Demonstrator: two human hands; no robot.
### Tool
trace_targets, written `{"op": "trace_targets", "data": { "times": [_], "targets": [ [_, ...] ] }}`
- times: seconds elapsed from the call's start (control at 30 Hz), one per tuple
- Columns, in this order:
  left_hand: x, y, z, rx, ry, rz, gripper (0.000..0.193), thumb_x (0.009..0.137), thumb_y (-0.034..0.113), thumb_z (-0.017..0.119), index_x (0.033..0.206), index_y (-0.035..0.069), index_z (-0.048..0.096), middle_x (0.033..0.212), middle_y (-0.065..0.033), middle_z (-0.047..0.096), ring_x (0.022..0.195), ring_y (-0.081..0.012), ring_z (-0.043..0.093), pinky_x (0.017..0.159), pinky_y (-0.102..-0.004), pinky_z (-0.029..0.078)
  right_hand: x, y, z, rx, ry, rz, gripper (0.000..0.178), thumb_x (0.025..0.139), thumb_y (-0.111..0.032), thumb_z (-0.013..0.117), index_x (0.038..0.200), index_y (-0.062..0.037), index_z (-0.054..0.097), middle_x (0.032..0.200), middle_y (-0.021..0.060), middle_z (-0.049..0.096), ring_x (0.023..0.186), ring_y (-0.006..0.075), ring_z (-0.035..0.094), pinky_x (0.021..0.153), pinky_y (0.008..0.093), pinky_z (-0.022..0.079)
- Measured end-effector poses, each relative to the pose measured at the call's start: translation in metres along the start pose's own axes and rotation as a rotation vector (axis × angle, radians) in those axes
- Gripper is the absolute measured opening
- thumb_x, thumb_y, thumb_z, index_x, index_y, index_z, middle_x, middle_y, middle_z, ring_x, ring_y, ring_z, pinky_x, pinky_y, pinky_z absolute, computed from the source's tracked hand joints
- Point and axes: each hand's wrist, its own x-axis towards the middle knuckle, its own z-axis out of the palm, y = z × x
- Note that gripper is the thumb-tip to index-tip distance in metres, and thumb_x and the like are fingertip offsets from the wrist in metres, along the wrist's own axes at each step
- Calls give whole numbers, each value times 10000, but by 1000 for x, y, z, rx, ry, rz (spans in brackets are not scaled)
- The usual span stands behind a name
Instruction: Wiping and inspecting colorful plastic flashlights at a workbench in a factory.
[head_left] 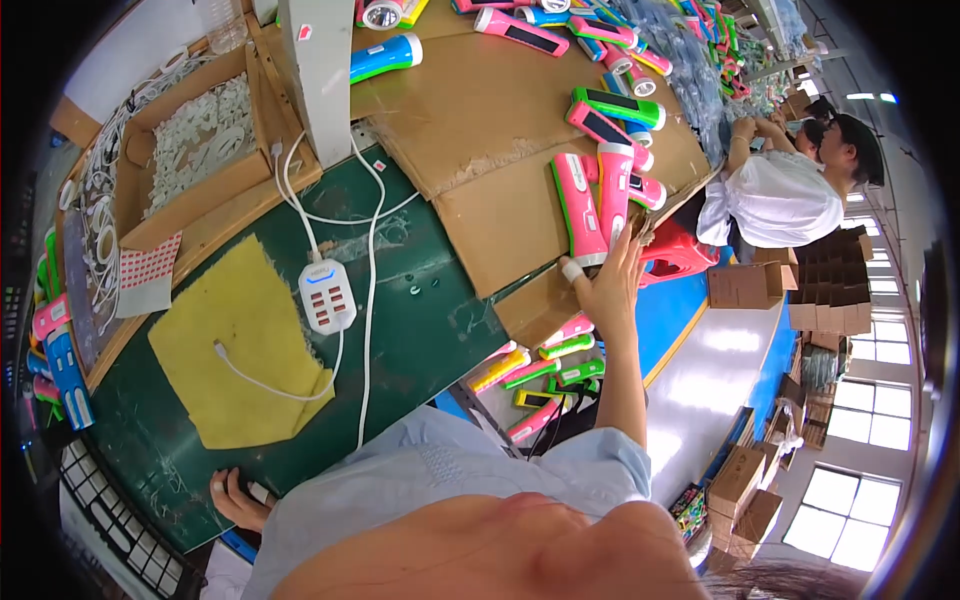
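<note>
My right hand (612,295) reaches to the edge of the cardboard, its thumb and fingers around the near ends of two flashlights. One is a pink and green flashlight (577,205); beside it lies a pink flashlight with a yellow rim (614,190). The thumb has a white wrap on its tip. My palm side and the exact contact are hidden. At the near left edge of the green table (420,330), my left hand (240,500) rests with its fingers apart and nothing in them. One of its fingers also has a pale wrap.
More flashlights (618,108) lie on the cardboard sheet (470,120), and others fill a space below it (560,373). A white USB charging hub (328,297) with cables and a yellow cloth (230,350) lie on the table. A carton of small white parts (200,150) stands left; a co-worker (780,195) sits right.
</note>
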Motion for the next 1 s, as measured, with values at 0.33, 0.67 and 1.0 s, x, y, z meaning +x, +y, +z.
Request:
{"op": "trace_targets", "data": {
  "times": [0.33, 0.67, 1.0],
  "targets": [
    [-3, -7, 0, -15, 28, 57, 292, 830, 182, 418, 981, -23, 560, 1022, -179, 502, 973, -350, 503, 833, -436, 400, 140, 76, 34, 161, -13, -28, 1261, 502, -529, 781, 1383, -36, 26, 1263, 369, 276, 1176, 490, 326, 980, 512, 281],
    [-15, -12, 9, 42, 78, 22, 271, 848, 197, 420, 936, -7, 575, 992, -159, 522, 939, -345, 530, 803, -431, 438, 307, 63, 67, 198, 122, -58, 1172, 518, -586, 738, 1387, -68, 144, 1362, 310, 205, 1266, 439, 243, 978, 454, 328],
    [7, -30, 24, -4, 332, 397, 302, 857, 314, 453, 1014, 86, 573, 975, -111, 553, 967, -290, 504, 810, -459, 425, 402, -54, 136, 298, 411, 175, 958, 702, -435, 654, 1373, -11, 117, 1396, 291, 62, 1194, 516, 276, 974, 523, 286]
  ]
}}
